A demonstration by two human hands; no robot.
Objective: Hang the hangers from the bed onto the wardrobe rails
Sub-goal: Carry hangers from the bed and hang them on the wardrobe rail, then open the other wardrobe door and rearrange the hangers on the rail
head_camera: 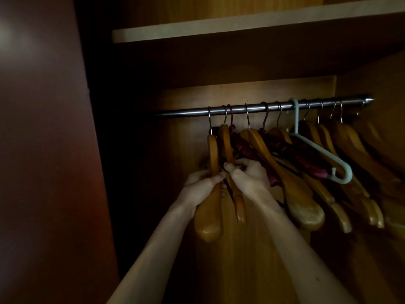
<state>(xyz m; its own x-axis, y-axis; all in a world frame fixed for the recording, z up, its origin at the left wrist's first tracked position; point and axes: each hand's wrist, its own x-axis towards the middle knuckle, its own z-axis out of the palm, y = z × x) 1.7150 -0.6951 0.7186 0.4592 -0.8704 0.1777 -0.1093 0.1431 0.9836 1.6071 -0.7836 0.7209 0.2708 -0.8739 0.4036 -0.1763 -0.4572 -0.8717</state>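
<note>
While both bare arms reach up into the dim wooden wardrobe, the left hand (202, 186) curls its fingers round the leftmost honey-coloured wooden hanger (210, 207), whose steel hook is over the round chrome wardrobe rail (263, 107). Just beside it, the right hand (247, 175) pinches the second wooden hanger (228, 150) at its middle, fingers bent tight; this hanger's hook also sits on the rail. The two hands touch each other at the knuckles between these hangers. To the right along the same rail hang two dark red padded hangers (300, 157), a broad wooden hanger (291, 189), one pale mint plastic hanger (324, 153) tilted down to the right, and a close row of further wooden hangers (341, 163). Above the rail runs a pale wooden shelf (241, 29), and a dark reddish wardrobe door (43, 150) stands at the left.
</note>
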